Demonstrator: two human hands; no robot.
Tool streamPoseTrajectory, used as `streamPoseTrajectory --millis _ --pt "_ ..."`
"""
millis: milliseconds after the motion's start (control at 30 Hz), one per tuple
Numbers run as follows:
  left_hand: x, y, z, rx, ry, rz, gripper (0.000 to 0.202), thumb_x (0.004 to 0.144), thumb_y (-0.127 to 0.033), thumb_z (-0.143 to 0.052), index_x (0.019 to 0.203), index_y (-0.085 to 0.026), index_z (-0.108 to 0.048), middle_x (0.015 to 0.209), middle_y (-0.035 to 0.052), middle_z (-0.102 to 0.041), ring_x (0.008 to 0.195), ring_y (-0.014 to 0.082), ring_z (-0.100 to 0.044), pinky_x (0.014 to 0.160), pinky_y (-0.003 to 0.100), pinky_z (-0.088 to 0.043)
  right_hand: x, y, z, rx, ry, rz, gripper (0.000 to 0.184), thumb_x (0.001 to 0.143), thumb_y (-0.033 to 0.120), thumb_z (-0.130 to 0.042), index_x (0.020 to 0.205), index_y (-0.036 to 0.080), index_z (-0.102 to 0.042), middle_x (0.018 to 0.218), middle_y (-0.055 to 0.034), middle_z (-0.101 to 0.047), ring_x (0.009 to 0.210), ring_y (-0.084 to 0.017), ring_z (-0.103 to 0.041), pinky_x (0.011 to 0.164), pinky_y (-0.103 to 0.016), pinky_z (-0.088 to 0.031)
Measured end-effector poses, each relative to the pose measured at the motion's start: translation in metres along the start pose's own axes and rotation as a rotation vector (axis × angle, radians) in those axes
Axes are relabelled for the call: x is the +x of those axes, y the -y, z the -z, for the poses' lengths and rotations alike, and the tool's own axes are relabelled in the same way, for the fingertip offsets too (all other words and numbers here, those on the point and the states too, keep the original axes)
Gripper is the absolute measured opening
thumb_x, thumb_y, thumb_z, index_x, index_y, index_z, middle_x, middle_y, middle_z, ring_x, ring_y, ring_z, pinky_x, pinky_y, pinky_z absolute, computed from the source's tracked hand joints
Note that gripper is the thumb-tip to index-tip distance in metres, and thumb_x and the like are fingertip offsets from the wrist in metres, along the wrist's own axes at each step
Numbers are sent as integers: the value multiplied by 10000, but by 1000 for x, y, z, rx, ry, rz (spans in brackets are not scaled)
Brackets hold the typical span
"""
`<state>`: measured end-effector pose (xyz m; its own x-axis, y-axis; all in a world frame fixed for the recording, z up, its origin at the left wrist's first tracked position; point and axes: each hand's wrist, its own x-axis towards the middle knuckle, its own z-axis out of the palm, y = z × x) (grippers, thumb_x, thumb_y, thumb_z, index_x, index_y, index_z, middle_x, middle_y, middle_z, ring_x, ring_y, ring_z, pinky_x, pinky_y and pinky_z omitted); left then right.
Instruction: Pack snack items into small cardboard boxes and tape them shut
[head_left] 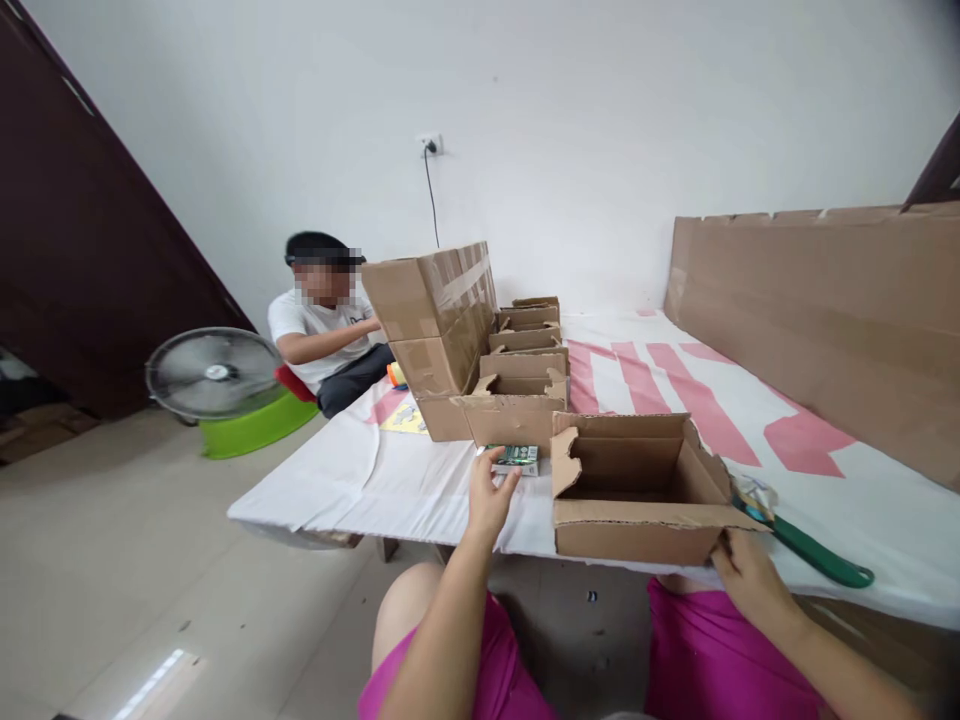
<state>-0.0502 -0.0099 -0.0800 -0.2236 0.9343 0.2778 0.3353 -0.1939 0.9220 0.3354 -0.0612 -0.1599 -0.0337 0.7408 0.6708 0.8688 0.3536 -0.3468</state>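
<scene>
A small box (pixel 517 462) is being touched at its near left end by the left hand (pixel 489 500), whose thumb and forefinger are being kept slightly apart around it; whether it is being gripped cannot be told. The small box is being supported flat on the white and pink table cover (pixel 420 485), just left of an open carton (pixel 630 532) and close to the near side of a row of joined boxes (pixel 517 415). Its top is being coloured by green with pale print, too small to be read, while a pale side is being shown toward the near edge. The open carton, plain brown with a ragged, notched rim and a hollow inside, is being touched at its near right corner by the right hand (pixel 741 570); its fingers are being curled and partly hidden by a flap, so how firm the hold is cannot be told. Just right of the carton, a green-handled tool (pixel 821 555) is being borne by the cover. Farther left, taped cartons (pixel 442 345) are being stacked against the row, and a seated person (pixel 300 325) is being partly screened by them.
</scene>
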Motion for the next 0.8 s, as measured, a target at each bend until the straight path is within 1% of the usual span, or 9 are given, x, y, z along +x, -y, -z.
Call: streamPoseTrajectory --millis 33,67,133,200,300,433,600,700,800 --pt "3 -2 -2 164 -84 -12 698 732 -386 -707 1361 -221 -455 1469 163 -368 1363 357 -359 1088 528 -319 -4 1 -4 -19 -8 13 247 836 281 -394 725 203 -601 643 -71 -658 611 -229 -634 559 -338 -509" --pt "5 -4 -6 336 -121 -16 817 681 -317 -752 1410 -239 -392 1531 172 -254 1374 378 -338 1080 529 -328 -8 3 -7 -37 -16 39 255 835 275 -397 672 214 -583 607 -66 -640 592 -225 -622 557 -336 -500" --pt "11 -9 -14 645 -123 13 982 654 -260 -769 1487 -264 -249 1580 213 -71 1294 411 -449 982 507 -431 -12 7 -10 -77 -17 112 271 821 245 -418 586 233 -553 571 -66 -618 621 -227 -621 611 -343 -494" --pt "18 -11 -23 818 -60 63 1009 712 -275 -724 1521 -274 -120 1580 251 19 1137 396 -592 855 468 -505 -13 12 -10 -114 -5 163 269 801 211 -452 551 238 -551 597 -76 -636 720 -238 -639 698 -353 -490" --pt "30 -12 -34 989 -20 106 964 786 -314 -651 1531 -250 -44 1572 277 -42 997 355 -669 782 433 -531 -13 19 -8 -159 10 200 215 782 181 -481 625 222 -621 713 -94 -690 850 -251 -650 780 -360 -477" --pt "39 -7 -37 1110 6 109 974 796 -323 -646 1533 -209 -21 1556 288 -137 955 336 -685 761 406 -542 -12 23 -6 -209 -11 226 207 790 173 -480 772 198 -685 793 -101 -712 863 -247 -658 779 -358 -481" --pt "48 4 -39 1123 -12 51 990 797 -308 -649 1531 -223 11 1551 298 -140 922 313 -699 738 388 -553 -13 23 -8 -233 -40 272 229 796 162 -475 822 176 -703 840 -116 -714 880 -244 -651 768 -351 -490" --pt "58 8 -43 1115 -7 59 978 807 -306 -632 1530 -224 22 1551 303 -123 944 320 -694 735 391 -557 -15 20 -9 -198 -51 291 234 794 166 -484 819 183 -716 862 -120 -717 893 -253 -651 771 -362 -500" --pt "72 8 -47 1105 23 82 971 804 -298 -629 1532 -191 5 1544 325 -108 969 350 -685 770 424 -551 -19 14 -13 -101 -54 241 230 782 183 -510 830 207 -733 906 -118 -723 922 -273 -655 770 -380 -518"
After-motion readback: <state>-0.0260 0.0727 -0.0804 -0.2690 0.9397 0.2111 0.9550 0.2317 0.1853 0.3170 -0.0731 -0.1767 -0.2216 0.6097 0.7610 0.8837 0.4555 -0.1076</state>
